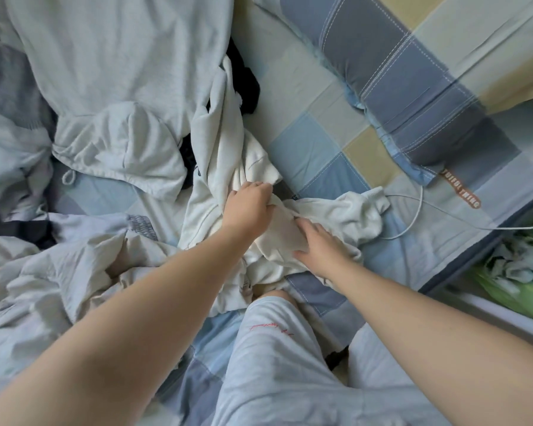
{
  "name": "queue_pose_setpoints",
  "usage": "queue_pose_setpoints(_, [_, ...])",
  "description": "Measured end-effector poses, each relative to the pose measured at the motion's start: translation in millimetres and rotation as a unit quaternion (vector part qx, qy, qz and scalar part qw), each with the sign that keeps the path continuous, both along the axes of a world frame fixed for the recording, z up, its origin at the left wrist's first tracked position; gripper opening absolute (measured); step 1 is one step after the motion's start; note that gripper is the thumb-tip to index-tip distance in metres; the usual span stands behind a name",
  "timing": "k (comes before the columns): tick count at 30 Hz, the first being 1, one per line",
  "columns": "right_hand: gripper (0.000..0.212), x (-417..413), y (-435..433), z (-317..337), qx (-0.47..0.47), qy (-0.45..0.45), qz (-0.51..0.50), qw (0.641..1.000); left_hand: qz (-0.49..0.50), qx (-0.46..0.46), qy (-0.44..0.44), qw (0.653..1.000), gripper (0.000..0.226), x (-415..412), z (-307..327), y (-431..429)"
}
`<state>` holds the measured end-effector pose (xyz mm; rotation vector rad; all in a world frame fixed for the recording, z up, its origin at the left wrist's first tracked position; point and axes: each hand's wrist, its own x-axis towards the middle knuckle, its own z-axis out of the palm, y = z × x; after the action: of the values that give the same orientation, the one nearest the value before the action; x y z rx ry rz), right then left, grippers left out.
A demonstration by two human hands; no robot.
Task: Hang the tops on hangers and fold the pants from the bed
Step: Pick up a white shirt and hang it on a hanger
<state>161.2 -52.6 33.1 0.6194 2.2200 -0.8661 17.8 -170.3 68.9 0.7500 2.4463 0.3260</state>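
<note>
**A:** How far along does this look?

**B:** Barely started, I'd say. No hanger is in view, nothing lies folded, and the clothes are all in heaps on the checked bedsheet [314, 139].

**A:** What's being handled?

**B:** A cream-white garment [228, 155], bunched up in the middle of the bed. The left hand [248, 207] has its fingers curled into a fold of it. The right hand [320, 250] lies on the same cloth just beside, fingers fairly straight and spread, pressing rather than gripping.

**A:** Top or pants?

**B:** I can't tell while it's this crumpled (a ribbed cuff or hem shows at its right end, near the white cable [413, 216]).

**A:** And what's left?

**B:** Nearly everything:
- a pale grey hoodie [120, 72] is spread across the upper left
- a black garment [243, 78] is wedged between it and the cream one
- more crumpled white cloth [59, 272] lies at the lower left

Each piece needs shaking out and sorting before anything can be hung or folded
</note>
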Motion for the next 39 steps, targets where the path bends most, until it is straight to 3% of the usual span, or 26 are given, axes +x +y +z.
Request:
queue_pose_setpoints(3, [0.068,14,6,29,-0.050,0.020,-0.056,0.997,0.020,0.038,-0.002,0.999,0.033,23,43,-2])
queue_pose_setpoints(9, [0.015,44,20,114,-0.155,0.160,-0.091,0.971,0.073,0.167,0.001,0.983,0.053,95,153,3])
queue_pose_setpoints(13, [0.018,83,44,199,-0.191,0.217,-0.144,0.946,0.139,0.199,0.027,0.970,0.049,145,234,7])
queue_pose_setpoints(16, [0.029,95,64,262,-0.192,0.258,-0.115,0.940,0.163,0.230,0.034,0.959,0.049,162,284,7])
queue_pose_setpoints(23, [0.024,95,65,428,-0.231,0.352,-0.073,0.904,0.208,0.298,0.121,0.924,0.049,172,402,-14])
queue_pose_setpoints(28, [0.024,88,27,530,-0.272,0.400,-0.022,0.875,0.227,0.322,0.114,0.912,0.023,187,481,-53])
queue_pose_setpoints(33, [0.019,92,-23,592,-0.302,0.442,0.016,0.845,0.185,0.295,0.119,0.930,0.035,204,531,-123])
queue_pose_setpoints(35, [0.019,95,-49,603,-0.306,0.443,0.059,0.840,0.203,0.323,0.177,0.907,0.040,210,546,-155])
queue_pose_setpoints(39, [0.024,98,-104,599,-0.269,0.428,0.126,0.853,0.235,0.352,0.257,0.869,0.020,229,574,-216])
